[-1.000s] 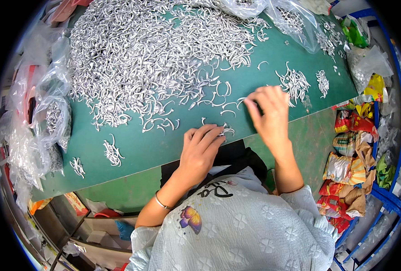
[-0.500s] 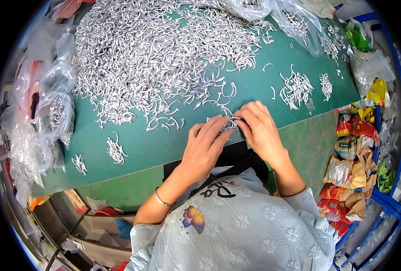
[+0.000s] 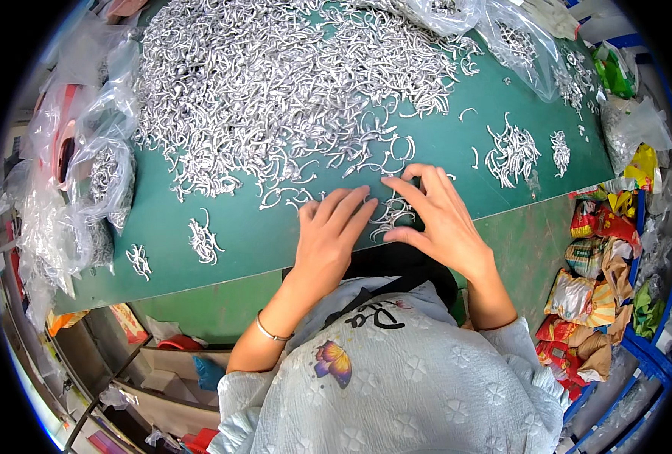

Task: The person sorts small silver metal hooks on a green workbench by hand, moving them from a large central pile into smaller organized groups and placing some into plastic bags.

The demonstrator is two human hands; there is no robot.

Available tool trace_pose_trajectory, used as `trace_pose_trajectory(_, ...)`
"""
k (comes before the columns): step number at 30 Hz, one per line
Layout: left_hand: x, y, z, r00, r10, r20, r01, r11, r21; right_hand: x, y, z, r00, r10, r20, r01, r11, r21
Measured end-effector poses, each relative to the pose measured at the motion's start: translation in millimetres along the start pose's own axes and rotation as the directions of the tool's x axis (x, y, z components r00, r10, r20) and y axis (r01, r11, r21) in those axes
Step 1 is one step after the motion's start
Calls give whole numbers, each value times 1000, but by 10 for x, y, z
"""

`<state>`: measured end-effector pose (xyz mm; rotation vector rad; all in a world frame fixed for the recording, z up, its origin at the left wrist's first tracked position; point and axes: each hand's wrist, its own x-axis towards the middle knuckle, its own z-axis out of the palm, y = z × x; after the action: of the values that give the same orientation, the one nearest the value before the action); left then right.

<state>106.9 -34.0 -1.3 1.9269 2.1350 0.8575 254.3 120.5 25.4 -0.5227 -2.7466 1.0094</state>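
On the green table mat [image 3: 222, 227], the left hand [image 3: 328, 234] lies flat and released, fingers pointing up-right, beside a small cluster of curved silver metal hooks [image 3: 391, 213], their long axes mixed, which the right hand [image 3: 438, 219] cups with spread fingers.

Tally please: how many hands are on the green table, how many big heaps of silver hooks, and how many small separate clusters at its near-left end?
Hands: 2, left hand and right hand
Big hook heap: 1
Near-left clusters: 2
Total: 5
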Motion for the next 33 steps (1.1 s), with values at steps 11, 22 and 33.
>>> trace_pose_trajectory(11, 47, -205, -110, 880, -350, -321, 413, 898, 154, -17, 15, -85, 999, -16, -36, 19, 997, 76)
trace_pose_trajectory(22, 109, 130, 92, 982, -105, -157, 85, 988, -130, 234, 640, -123, 923, -51, -381, -30, 979, -204)
trace_pose_trajectory(33, 96, 270, 174, 1000, -25, 3, 25, 985, -168, 224, 359, -141, 992, -74, -100, 63, 992, -108)
